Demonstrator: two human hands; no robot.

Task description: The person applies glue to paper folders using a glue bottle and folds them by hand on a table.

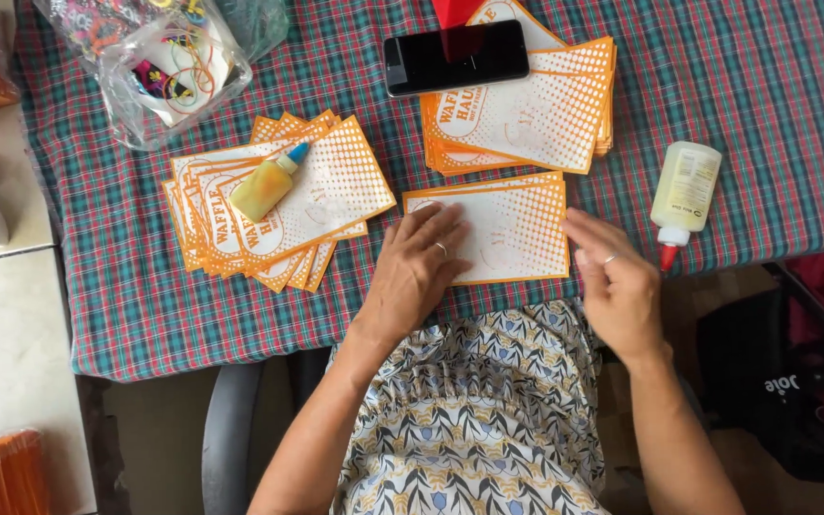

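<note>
An orange-and-white printed paper sheet (507, 224) lies flat on the plaid tablecloth (116, 296) at the near edge. My left hand (419, 270) rests palm down on its left part, fingers spread, a ring on one finger. My right hand (614, 283) hovers at the sheet's right edge, fingertips just touching it, holding nothing. A fanned pile of the same sheets (283, 205) lies to the left with a small yellow glue bottle (269, 183) on top. Another stack (526, 114) sits behind, partly under a black phone (455, 57).
A larger glue bottle with a red tip (682, 195) lies to the right. A clear plastic bag of coloured rubber bands (169, 67) sits at the back left. A white counter (7, 334) adjoins the table on the left. A dark bag (774, 381) stands on the floor to the right.
</note>
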